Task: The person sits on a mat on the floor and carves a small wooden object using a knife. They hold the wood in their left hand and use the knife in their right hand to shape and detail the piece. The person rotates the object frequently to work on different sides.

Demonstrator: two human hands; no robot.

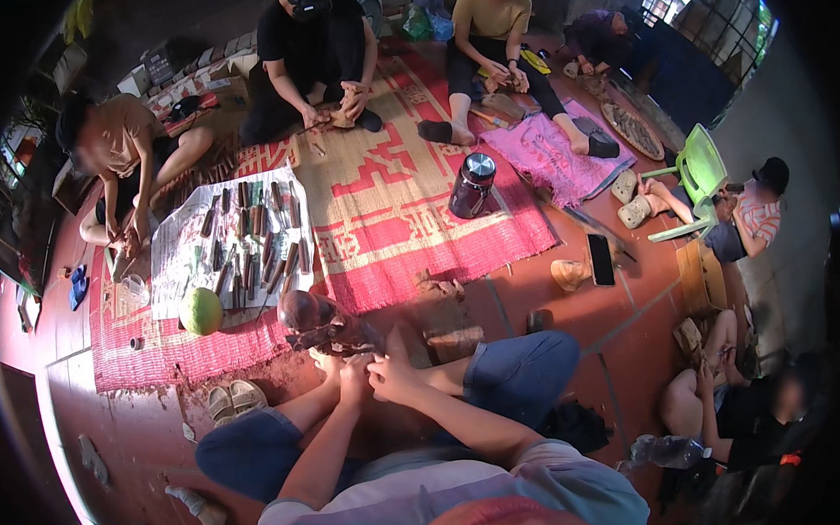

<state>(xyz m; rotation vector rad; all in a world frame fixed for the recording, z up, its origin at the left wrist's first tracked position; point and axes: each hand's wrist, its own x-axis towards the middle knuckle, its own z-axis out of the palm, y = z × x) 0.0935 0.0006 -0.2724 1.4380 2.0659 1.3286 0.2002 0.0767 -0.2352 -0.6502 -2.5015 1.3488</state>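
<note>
Woven mat: red and tan, it covers most of the floor; we sit at its near edge, and other people sit around it at their own pieces.

Paper sheet: pale, spread on the mat to our left, with a row of dark-handled carving tools laid out on it.

Wooden carving: a dark brown, rounded block lying on the floor just ahead of our knees, at the mat's edge, and touching our fingers. We judge it solid, stiff and fairly heavy for its bulk. Its smooth dome looks likely to slip; the rough carved lower part near us looks the better place to take hold, with the floor bearing the weight.

Dark jar: metal-lidded and upright, mid-mat, well apart from us.

Green round fruit: on the mat just left of the carving, not touching it.

Left hand: fingers curled together at the near end of the carving, seemingly pinching a slim tool, though that is too small to tell.

Right hand: closed, pressed against the left, and bracing on the same end; we cannot tell what it grips.
</note>
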